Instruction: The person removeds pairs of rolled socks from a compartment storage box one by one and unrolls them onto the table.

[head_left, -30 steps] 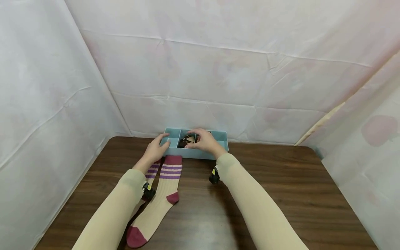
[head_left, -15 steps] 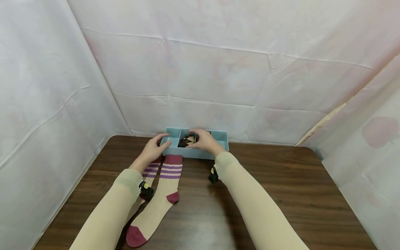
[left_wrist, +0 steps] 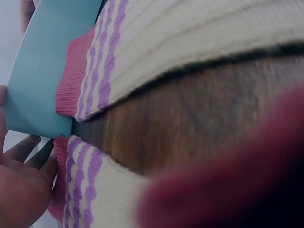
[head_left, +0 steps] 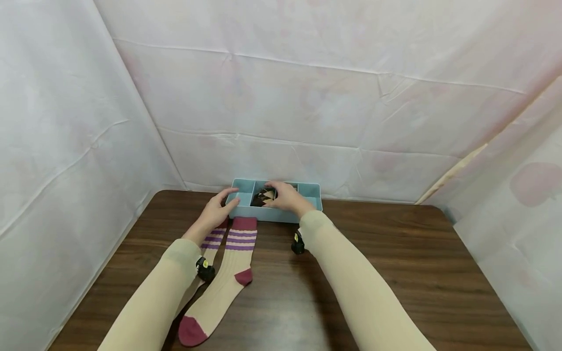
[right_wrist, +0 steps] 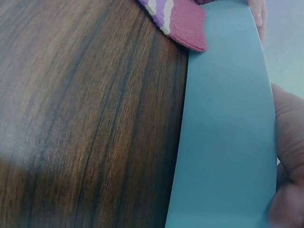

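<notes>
A pale blue divided storage box (head_left: 263,213) stands near the table's back edge. My left hand (head_left: 213,210) curls round its left end, with thumb and forefinger over the left compartment. In the left wrist view, other fingers (left_wrist: 28,152) lie along the outside of that end. My right hand (head_left: 287,199) reaches into the middle of the box, its thumb and fingers curved round a dark, beige-patterned folded sock (head_left: 262,196), partly hidden by the hand. A long cream sock (head_left: 219,278) with purple stripes and maroon cuff, heel and toe lies flat before the box. Its mate (head_left: 212,240) is partly under my left arm.
The dark wood-grain table (head_left: 386,263) extends to the right of the box. Behind it and at both sides hang pale cloth walls (head_left: 281,107). More dark material shows in the compartment beneath the right hand. The right end compartment (head_left: 311,195) shows its bare blue floor.
My left wrist has shifted slightly left and then stayed. The right hand stays over the middle of the box with only a tiny shift. The socks on the table lie as before.
</notes>
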`<state>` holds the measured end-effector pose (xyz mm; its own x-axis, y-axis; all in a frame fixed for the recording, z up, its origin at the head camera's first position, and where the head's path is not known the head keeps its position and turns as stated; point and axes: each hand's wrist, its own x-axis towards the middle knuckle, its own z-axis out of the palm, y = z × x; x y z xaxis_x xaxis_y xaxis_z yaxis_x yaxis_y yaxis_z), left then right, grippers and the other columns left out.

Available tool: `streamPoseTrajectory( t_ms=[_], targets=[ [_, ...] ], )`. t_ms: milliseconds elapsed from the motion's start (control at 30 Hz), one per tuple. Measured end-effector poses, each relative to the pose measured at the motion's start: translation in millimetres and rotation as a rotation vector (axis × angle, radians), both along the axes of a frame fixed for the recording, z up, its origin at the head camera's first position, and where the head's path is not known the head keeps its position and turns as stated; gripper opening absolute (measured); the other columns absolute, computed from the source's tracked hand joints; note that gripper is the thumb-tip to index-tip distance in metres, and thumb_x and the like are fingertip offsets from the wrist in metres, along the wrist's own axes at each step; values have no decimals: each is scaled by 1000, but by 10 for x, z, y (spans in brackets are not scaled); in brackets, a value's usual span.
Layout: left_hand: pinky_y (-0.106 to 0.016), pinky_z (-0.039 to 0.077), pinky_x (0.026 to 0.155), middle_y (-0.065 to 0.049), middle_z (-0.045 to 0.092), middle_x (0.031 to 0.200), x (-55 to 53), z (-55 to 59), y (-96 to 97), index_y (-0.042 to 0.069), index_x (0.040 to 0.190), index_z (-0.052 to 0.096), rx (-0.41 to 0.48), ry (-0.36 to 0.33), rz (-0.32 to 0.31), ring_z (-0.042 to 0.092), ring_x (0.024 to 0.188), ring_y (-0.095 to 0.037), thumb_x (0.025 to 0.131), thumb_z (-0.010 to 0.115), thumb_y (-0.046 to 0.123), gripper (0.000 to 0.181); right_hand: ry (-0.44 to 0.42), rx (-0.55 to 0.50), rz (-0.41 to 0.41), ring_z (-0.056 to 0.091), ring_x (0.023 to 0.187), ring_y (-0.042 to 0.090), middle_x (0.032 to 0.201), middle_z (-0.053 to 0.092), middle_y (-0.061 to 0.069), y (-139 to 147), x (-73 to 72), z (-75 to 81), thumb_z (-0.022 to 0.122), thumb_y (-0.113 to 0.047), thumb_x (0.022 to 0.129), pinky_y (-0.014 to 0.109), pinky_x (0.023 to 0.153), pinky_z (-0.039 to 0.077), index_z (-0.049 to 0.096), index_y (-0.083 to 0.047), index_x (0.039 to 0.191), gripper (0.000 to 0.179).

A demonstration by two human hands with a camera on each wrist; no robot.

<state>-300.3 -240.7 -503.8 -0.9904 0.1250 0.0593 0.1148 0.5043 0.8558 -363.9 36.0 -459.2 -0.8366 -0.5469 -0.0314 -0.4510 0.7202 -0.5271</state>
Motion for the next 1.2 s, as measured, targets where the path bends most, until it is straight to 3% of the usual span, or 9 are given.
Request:
streamPoseTrajectory(
  t_ms=[267,700,1033,1200],
  targets=[
    [-70,28,125,-14,26,179,52,-4,-14,22,166,47,30,-3,9,23,164,-44,112,59,50,62,-15,-13,-16,45,154,35,168,48,13,-83,88,72,83,-24,100,52,122,42,49,-10,164,74],
    [-69,30,124,-14,28,178,81,13,31,20,165,49,30,2,7,25,163,-43,113,59,49,60,-3,5,-68,52,147,34,162,55,11,-120,82,14,83,-20,98,50,118,46,52,-13,161,71],
    [-69,28,125,-15,30,178,74,23,48,20,164,50,12,1,12,25,163,-43,113,59,50,60,-3,-112,-99,59,136,32,153,60,9,-73,100,-63,86,-21,98,51,109,52,57,-14,156,66],
    [-70,29,125,-15,30,178,60,24,57,21,164,50,5,-5,17,25,163,-43,112,59,52,61,34,-234,-124,59,134,32,153,61,10,-30,91,-74,88,-21,95,50,110,51,58,-14,155,67]
  ],
)
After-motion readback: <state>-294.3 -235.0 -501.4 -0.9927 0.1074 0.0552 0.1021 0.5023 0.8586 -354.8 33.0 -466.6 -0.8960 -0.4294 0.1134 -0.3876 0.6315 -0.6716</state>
